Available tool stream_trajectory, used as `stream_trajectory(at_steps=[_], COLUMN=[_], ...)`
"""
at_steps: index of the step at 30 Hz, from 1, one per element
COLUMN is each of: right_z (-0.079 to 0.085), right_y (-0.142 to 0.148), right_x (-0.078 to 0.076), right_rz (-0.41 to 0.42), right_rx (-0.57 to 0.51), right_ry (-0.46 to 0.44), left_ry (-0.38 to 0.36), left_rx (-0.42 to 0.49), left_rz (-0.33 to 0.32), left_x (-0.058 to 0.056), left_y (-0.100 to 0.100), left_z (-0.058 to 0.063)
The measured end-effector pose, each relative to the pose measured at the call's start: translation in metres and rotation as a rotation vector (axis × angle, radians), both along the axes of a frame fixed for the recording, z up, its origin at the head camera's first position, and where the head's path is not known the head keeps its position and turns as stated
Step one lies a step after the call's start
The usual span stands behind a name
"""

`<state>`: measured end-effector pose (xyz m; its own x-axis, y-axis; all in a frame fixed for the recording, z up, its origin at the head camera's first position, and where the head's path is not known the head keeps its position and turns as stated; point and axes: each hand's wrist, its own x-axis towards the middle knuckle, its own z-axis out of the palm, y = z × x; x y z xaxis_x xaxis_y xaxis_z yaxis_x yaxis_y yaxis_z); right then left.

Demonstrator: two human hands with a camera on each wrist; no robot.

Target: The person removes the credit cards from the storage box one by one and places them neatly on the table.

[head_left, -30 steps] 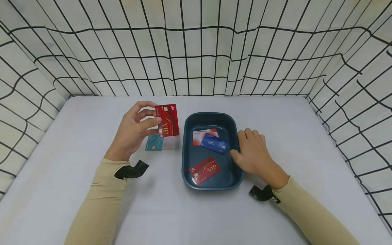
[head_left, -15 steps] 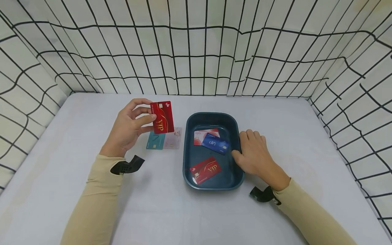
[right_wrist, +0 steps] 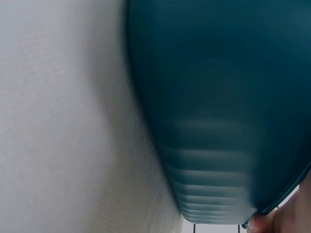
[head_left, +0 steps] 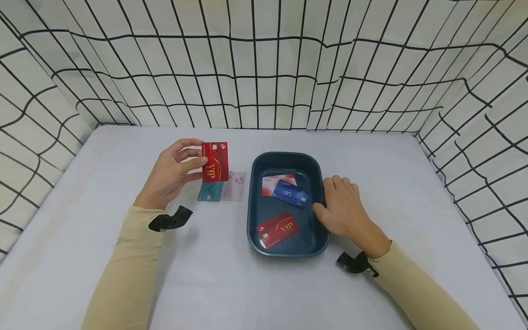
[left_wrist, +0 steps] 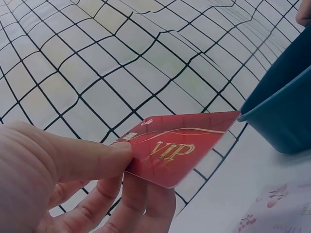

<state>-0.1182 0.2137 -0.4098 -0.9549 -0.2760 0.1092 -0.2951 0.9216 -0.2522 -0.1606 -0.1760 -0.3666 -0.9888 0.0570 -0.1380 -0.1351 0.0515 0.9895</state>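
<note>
Between thumb and fingers, my left hand point(head_left: 171, 172) pinches a red VIP bank card point(head_left: 215, 162) by its edge. In the left wrist view, the card's gold VIP letters and chip face the camera. Below it on the table lie a teal card point(head_left: 210, 192) and a pale pink floral card point(head_left: 233, 186), both partly covered in the head view. My right hand point(head_left: 342, 206) grips the right rim of a dark teal tray point(head_left: 255, 245), thumb over the edge. Inside the tray, a blue VIP card point(head_left: 290, 194) overlaps a red-and-white card point(head_left: 269, 185), and a second red VIP card point(head_left: 277, 230) lies nearer me.
A white cloth point(head_left: 231, 293) covers the table. Black grid netting point(head_left: 255, 68) over pale walls encloses its far side and both flanks. The tray's wall point(left_wrist: 286, 116) rises just right of the held card in the left wrist view.
My left hand has drifted a little left with the red card, away from the tray, then dipped slightly. My right hand keeps its grip on the tray, and the head view has shifted slightly.
</note>
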Motion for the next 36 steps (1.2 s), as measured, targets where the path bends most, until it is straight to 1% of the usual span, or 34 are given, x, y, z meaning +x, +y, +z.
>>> stream_trajectory(at_steps=[6, 11, 14, 20, 25, 29, 32, 36], right_z=[0.001, 0.0, 0.0, -0.001, -0.001, -0.002, -0.002, -0.001], right_y=[0.001, 0.0, 0.0, 0.001, -0.001, -0.002, -0.001, 0.0], right_x=[0.001, 0.0, 0.0, -0.001, -0.001, -0.001, -0.001, -0.002], right_rz=[-0.013, -0.018, -0.017, -0.019, -0.018, -0.018, -0.02, -0.03], right_rx=[-0.005, -0.002, 0.0, -0.001, -0.001, 0.003, 0.005, 0.007], right_ry=[-0.004, -0.001, -0.004, -0.007, -0.007, -0.013, -0.023, -0.031], left_ry=[0.005, -0.021, -0.035, -0.037, -0.064, -0.081, -0.091, -0.079], left_rx=[-0.029, -0.046, -0.075, -0.108, -0.133, -0.125, -0.131, -0.144], left_rz=[0.005, 0.012, 0.022, 0.014, 0.004, -0.002, -0.014, -0.025], left_x=[-0.006, -0.005, -0.004, -0.004, -0.003, 0.0, 0.002, 0.0], left_y=[0.005, 0.0, -0.004, -0.009, -0.015, -0.019, -0.021, -0.022], left_z=[-0.002, -0.003, -0.003, -0.004, -0.015, -0.024, -0.026, -0.025])
